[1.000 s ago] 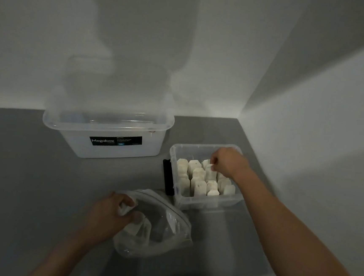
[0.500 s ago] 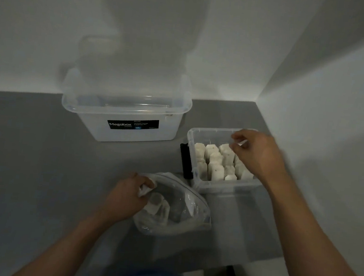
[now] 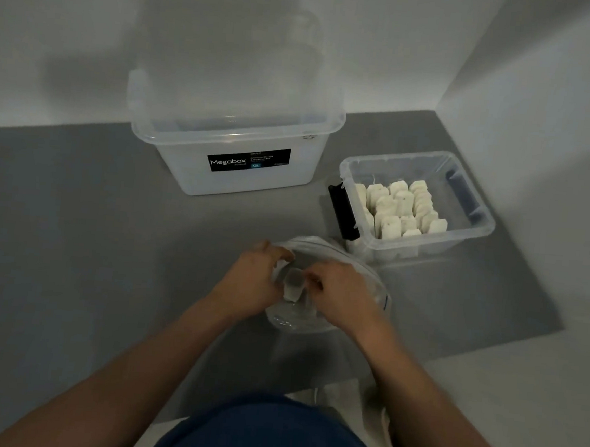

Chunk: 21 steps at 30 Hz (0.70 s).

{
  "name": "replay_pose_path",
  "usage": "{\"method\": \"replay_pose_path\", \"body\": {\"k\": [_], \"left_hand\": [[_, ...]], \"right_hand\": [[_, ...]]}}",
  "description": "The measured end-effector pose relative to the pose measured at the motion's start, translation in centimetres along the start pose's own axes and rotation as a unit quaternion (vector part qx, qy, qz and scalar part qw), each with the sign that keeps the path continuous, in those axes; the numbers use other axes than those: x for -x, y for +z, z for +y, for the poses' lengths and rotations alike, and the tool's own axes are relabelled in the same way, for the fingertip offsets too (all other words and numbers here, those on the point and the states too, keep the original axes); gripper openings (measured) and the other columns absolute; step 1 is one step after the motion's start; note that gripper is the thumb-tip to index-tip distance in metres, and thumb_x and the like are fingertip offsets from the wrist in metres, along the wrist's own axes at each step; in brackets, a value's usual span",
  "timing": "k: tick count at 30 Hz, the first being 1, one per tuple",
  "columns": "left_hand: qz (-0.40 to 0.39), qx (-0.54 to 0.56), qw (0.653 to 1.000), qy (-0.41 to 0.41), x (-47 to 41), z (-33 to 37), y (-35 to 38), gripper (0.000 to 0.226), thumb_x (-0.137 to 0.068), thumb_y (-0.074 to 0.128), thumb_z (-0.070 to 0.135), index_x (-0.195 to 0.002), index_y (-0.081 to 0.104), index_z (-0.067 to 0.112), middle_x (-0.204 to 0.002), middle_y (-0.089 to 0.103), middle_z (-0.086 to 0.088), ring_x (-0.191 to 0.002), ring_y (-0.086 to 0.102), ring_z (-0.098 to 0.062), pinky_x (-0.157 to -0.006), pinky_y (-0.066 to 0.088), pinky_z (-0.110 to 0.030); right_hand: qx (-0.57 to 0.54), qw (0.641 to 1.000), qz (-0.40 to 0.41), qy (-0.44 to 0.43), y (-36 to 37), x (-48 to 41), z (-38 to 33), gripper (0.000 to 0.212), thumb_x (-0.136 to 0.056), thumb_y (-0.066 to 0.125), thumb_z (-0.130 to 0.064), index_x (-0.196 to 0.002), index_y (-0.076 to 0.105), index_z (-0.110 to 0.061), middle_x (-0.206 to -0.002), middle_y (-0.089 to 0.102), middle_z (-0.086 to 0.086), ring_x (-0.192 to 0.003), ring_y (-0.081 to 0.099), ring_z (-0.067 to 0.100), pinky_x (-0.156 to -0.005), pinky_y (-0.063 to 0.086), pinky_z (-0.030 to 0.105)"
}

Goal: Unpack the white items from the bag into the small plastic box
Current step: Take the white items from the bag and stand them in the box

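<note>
A clear plastic bag [image 3: 370, 287] lies on the grey table in front of me. My left hand [image 3: 251, 276] grips the bag's rim on the left side. My right hand [image 3: 341, 291] reaches into the bag's mouth, its fingers curled at a white item [image 3: 293, 285] that stands between both hands. The small clear plastic box [image 3: 479, 218] stands to the upper right, with several white items [image 3: 400, 209] packed upright inside it. A black clip [image 3: 343, 209] sits on the box's left end.
A large clear box [image 3: 237, 136] with a black "Megabox" label stands at the back against the wall. White walls close the back and the right side. The grey table [image 3: 90, 226] ends near my body, where blue clothing shows.
My right hand left the small box and came down to the bag's mouth. My left hand kept its hold on the bag's rim. The camera tilted down.
</note>
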<state>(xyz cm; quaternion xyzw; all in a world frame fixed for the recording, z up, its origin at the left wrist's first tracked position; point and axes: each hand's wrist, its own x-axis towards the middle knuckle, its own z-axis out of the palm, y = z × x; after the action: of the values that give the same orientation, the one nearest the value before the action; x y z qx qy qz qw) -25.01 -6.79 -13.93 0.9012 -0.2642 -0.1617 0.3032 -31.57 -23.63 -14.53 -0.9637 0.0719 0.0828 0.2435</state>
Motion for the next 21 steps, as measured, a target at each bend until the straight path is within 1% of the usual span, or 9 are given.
{"method": "replay_pose_path", "body": {"k": [2, 5, 8, 10, 13, 16, 17, 19, 21], "left_hand": [[-0.006, 0.003, 1.000, 0.017, 0.2, -0.2, 0.0, 0.052, -0.073, 0.079, 0.022, -0.122, 0.065, 0.015, -0.111, 0.059, -0.010, -0.096, 0.063, -0.026, -0.081, 0.044, -0.022], [0.001, -0.007, 0.999, 0.051, 0.6, -0.2, 0.1, 0.041, -0.073, 0.076, 0.017, -0.113, 0.067, 0.012, -0.100, 0.067, -0.006, -0.098, 0.056, -0.023, -0.081, 0.050, -0.032], [0.007, 0.001, 0.998, 0.059, 0.9, -0.2, 0.0, 0.032, -0.077, 0.073, 0.018, -0.108, 0.067, 0.011, -0.093, 0.064, 0.001, -0.093, 0.053, -0.019, -0.077, 0.044, -0.023], [0.000, 0.002, 0.998, 0.057, 1.0, -0.3, 0.0, 0.031, -0.079, 0.071, 0.019, -0.109, 0.067, 0.012, -0.100, 0.067, -0.002, -0.098, 0.054, -0.021, -0.079, 0.041, -0.021], [0.000, 0.004, 0.999, 0.053, 1.1, -0.6, 0.1, 0.031, -0.081, 0.070, 0.019, -0.111, 0.067, 0.014, -0.108, 0.069, -0.003, -0.103, 0.056, -0.022, -0.080, 0.036, -0.016], [-0.003, 0.011, 0.999, 0.042, 1.2, -0.7, -0.2, 0.035, -0.077, 0.072, 0.015, -0.111, 0.067, 0.010, -0.110, 0.068, -0.007, -0.107, 0.056, -0.025, -0.089, 0.041, -0.020], [-0.007, 0.011, 0.999, 0.035, 1.2, -0.5, -0.4, 0.040, -0.076, 0.074, 0.013, -0.115, 0.066, 0.009, -0.113, 0.067, -0.010, -0.111, 0.055, -0.025, -0.090, 0.041, -0.021], [-0.015, 0.006, 1.000, 0.022, 1.2, -0.5, -0.7, 0.049, -0.075, 0.077, 0.016, -0.121, 0.064, 0.007, -0.120, 0.063, -0.013, -0.115, 0.055, -0.027, -0.091, 0.040, -0.025], [-0.023, 0.002, 1.000, 0.007, 0.9, -0.6, -0.8, 0.059, -0.073, 0.080, 0.024, -0.127, 0.061, 0.011, -0.125, 0.060, -0.012, -0.116, 0.056, -0.026, -0.090, 0.039, -0.023]], "right_hand": [[0.028, 1.000, -0.008, -0.009, 1.3, -0.6, -0.4, 0.025, -0.098, 0.054, -0.020, -0.110, 0.076, -0.018, -0.102, 0.076, 0.005, -0.093, 0.070, 0.024, -0.085, 0.056, 0.040], [0.066, 0.998, 0.013, -0.009, 2.7, -1.2, -0.9, 0.025, -0.098, 0.053, -0.016, -0.112, 0.073, -0.013, -0.106, 0.075, 0.008, -0.095, 0.070, 0.025, -0.088, 0.055, 0.036], [0.078, 0.997, 0.018, 0.007, 3.4, -1.8, -0.6, 0.028, -0.100, 0.053, -0.018, -0.124, 0.067, -0.014, -0.118, 0.071, 0.008, -0.105, 0.068, 0.024, -0.094, 0.053, 0.033], [0.080, 0.997, 0.010, 0.017, 3.6, -1.9, -0.4, 0.028, -0.099, 0.056, -0.021, -0.125, 0.066, -0.017, -0.120, 0.070, 0.006, -0.107, 0.067, 0.024, -0.095, 0.054, 0.036], [0.044, 0.998, 0.022, 0.037, 3.3, -1.4, -1.0, 0.020, -0.095, 0.061, -0.020, -0.113, 0.070, -0.020, -0.109, 0.072, 0.004, -0.099, 0.068, 0.025, -0.085, 0.057, 0.040], [-0.008, 0.998, 0.027, 0.054, 2.8, -0.9, -0.9, 0.017, -0.090, 0.061, -0.014, -0.098, 0.071, -0.025, -0.097, 0.072, -0.002, -0.090, 0.067, 0.022, -0.079, 0.057, 0.040], [-0.026, 0.998, 0.023, 0.055, 2.4, -0.8, -0.8, 0.020, -0.088, 0.061, -0.012, -0.098, 0.072, -0.026, -0.095, 0.072, -0.004, -0.090, 0.067, 0.020, -0.079, 0.057, 0.039], [-0.060, 0.997, 0.010, 0.045, 1.7, -0.5, -0.6, 0.030, -0.087, 0.061, -0.010, -0.106, 0.073, -0.029, -0.094, 0.072, -0.006, -0.089, 0.067, 0.016, -0.080, 0.057, 0.038], [-0.093, 0.995, -0.005, 0.031, 0.8, -0.2, -0.5, 0.035, -0.088, 0.060, -0.007, -0.107, 0.075, -0.032, -0.088, 0.071, -0.008, -0.083, 0.066, 0.013, -0.077, 0.056, 0.035]]}}
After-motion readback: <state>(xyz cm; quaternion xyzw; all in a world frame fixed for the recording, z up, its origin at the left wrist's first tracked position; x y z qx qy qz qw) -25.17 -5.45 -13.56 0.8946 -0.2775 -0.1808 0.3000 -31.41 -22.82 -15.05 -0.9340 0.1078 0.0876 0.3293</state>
